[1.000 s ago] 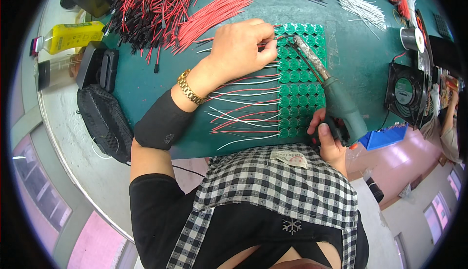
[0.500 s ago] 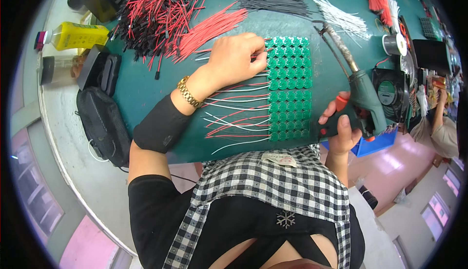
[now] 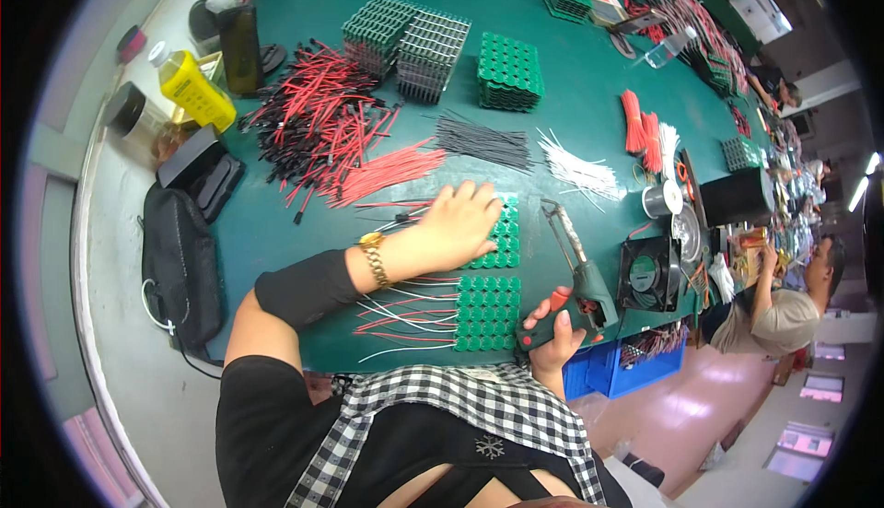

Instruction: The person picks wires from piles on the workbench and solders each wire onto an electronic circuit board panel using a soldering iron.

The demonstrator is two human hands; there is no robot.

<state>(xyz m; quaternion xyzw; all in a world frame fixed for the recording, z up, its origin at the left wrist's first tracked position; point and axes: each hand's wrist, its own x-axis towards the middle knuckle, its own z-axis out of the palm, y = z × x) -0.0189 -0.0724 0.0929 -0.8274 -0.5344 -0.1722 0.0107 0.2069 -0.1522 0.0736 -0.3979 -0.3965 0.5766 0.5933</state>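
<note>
While right fingers grip a soldering gun, left fingers splay over scalloped boards.

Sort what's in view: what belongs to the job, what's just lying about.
Likely job things:
soldering gun in the right hand
green boards under the left hand
red and white wires beside the boards

Likely lying about:
yellow bottle
black bag
lidded jar

So you've got a big dark green tabletop stretching out in front, with a pale grey ledge along your left and pink-tinted panels in grey framing past it. Off to your right there's a shiny pinkish floor catching glare, small pink-tinted windows, plus a glowing white tube light.
</note>
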